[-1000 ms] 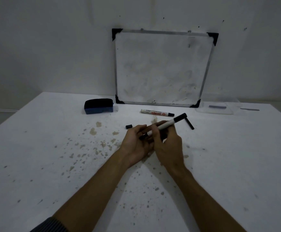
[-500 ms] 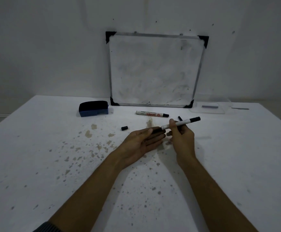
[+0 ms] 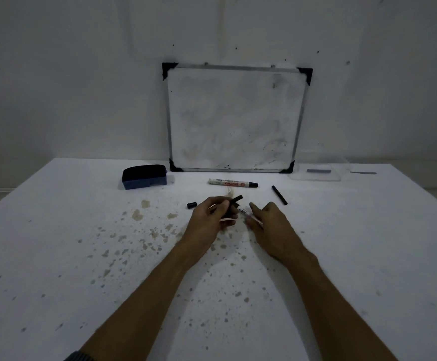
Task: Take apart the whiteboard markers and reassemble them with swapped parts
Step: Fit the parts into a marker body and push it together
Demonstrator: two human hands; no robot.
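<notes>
Left hand (image 3: 209, 220) grips slim black piece (image 3: 234, 200); right hand (image 3: 269, 225) pinches white barrel (image 3: 246, 212).

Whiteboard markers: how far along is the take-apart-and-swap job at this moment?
Partly done. Disassembly has started: a small black cap and a loose black stick lie apart on the table. In hand: the left hand grips a black part, and the right hand holds a white barrel. Left: the white marker near the whiteboard lies untouched, and no swapped reassembly shows yet.
</notes>
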